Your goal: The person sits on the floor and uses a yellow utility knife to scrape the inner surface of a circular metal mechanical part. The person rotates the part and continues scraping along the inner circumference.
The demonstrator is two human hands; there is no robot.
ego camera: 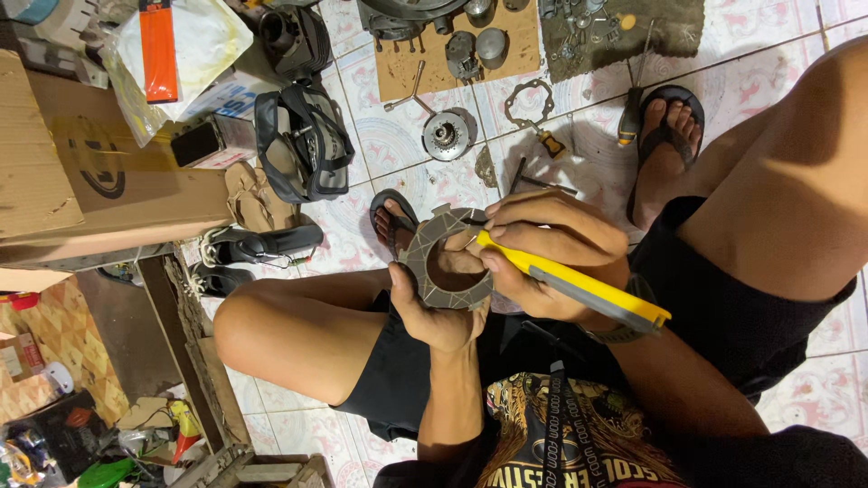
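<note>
Your left hand [438,307] grips the grey friction ring [443,262] from below. Your right hand [542,248] holds the yellow utility knife [579,289], tip at the ring's upper edge. Scraping looks mid-way; remaining extent unclear.

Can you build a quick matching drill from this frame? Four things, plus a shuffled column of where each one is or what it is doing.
Things:
1. ring-shaped friction plate
2. yellow utility knife
3. screwdriver
4. paper gasket

Place or state:
A. gripped in the right hand, front end at the ring
B. lying flat on the floor tiles, above the small yellow-handled tool
C. held up in the left hand
D. on the floor beside the sandalled foot

Pairs: 1-C, 2-A, 3-D, 4-B
</note>
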